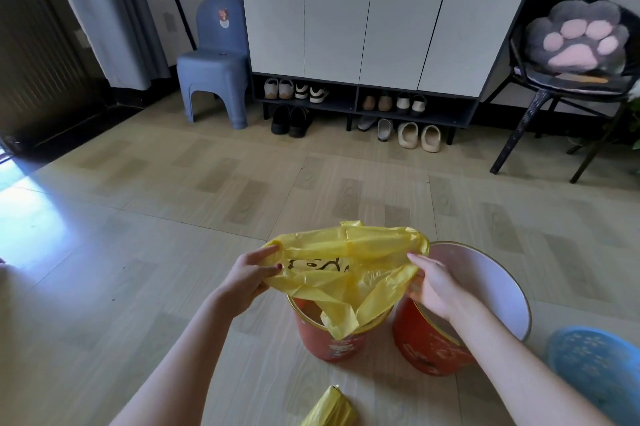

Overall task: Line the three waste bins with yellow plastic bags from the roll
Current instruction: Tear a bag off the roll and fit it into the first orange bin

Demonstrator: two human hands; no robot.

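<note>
Both hands are ours and both are busy: our left hand (250, 275) pinches the nine o'clock edge of one yellow bag (341, 266), thumb on top and fingers curled beneath; our right hand (431, 283) grips the three o'clock edge of the same bag, fingers curled round the film. Between them the bag's mouth is stretched wide, and its tail hangs down into the first orange bin (329, 339), which stands directly below.

We count three bins: that orange one at the centre; a second orange bin (426, 346) just beside it at three o'clock, tilted so that its white inside (485, 290) faces us; and a blue perforated bin (599, 366) further toward four o'clock, cut by the frame edge. One roll of yellow bags (330, 408) lies on the wooden floor (138, 252) at six o'clock, near our forearms.

At twelve o'clock stands one white cabinet (363, 10) with an open shoe shelf; we count about eight pairs of shoes and slippers (391, 120) there, some on the shelf, some on the floor beneath it. One blue plastic chair (216, 58) sits at eleven o'clock; one black chair (554, 86) at two o'clock carries one paw-shaped cushion (576, 36).
</note>
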